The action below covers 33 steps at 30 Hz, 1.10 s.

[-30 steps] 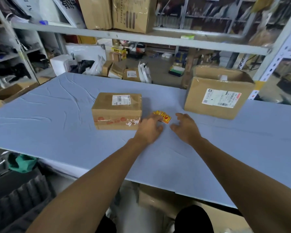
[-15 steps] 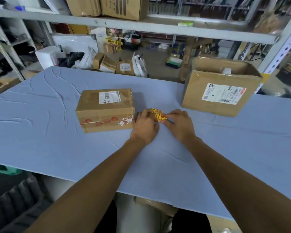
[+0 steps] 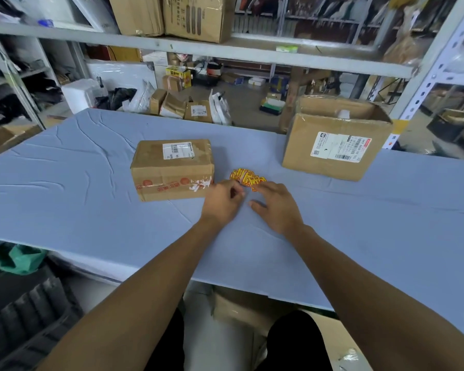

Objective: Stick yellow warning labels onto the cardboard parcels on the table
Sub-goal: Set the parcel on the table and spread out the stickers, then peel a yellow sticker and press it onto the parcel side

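A small pile of yellow-and-red warning labels (image 3: 246, 177) lies fanned out on the blue table (image 3: 91, 210) between two cardboard parcels. The taped small parcel (image 3: 172, 170) sits to the left of the pile, with a white shipping label on top. The larger open-topped parcel (image 3: 335, 145) stands at the right rear. My left hand (image 3: 223, 203) rests just left of the pile with its fingers curled together; no label shows in it. My right hand (image 3: 277, 206) lies flat, fingertips touching the pile's near right edge.
Metal shelving (image 3: 225, 49) with cartons runs across behind the table. Beyond the far edge, small parcels and bags (image 3: 188, 108) lie on the floor. A cardboard box (image 3: 241, 303) sits under the table by my legs, and a green bag (image 3: 19, 259) lies at the lower left.
Both hands have drawn back from the label pile toward me. The labels are now spread into a fan. The view has shifted slightly.
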Available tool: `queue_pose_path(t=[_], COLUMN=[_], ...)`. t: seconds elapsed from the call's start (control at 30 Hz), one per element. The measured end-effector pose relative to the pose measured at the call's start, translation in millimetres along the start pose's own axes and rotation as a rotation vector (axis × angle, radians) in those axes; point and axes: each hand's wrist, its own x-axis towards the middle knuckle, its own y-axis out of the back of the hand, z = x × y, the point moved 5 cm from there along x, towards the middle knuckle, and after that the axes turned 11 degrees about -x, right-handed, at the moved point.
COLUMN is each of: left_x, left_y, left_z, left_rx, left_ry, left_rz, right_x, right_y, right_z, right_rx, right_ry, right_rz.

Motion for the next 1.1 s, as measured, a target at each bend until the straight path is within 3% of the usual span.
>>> queue_pose_path(t=[0.23, 0.47, 0.57, 0.63, 0.8, 0.97, 1.1], left_x=[2, -5, -16, -24, -45, -53, -51], left_y=[-6, -20, -19, -16, -5, 5, 22], left_z=[0, 2, 3, 4, 7, 8, -1], left_rx=[0.145, 0.390, 0.450, 0.427, 0.312, 0.202, -0.095], left_ry=[-0.042, -0.164, -0.174, -0.191, -0.191, -0.131, 0.047], left_rz=[-0.040, -0.198, -0.222, -0.236, -0.204, -0.133, -0.044], right_x=[-5, -29, -38, -40, -40, -44, -46], right_y=[-5, 8, 14, 14, 2, 5, 7], right_z=[-4, -10, -7, -3, -8, -12, -25], right_rx=[-0.143, 0.139, 0.310, 0.337, 0.018, 0.064, 0.146], right_ry=[-0.010, 0.076, 0.013, -0.058, -0.046, 0.026, 0.125], right_rz=[-0.066, 0.029, 0.064, 0.062, -0.026, 0.030, 0.038])
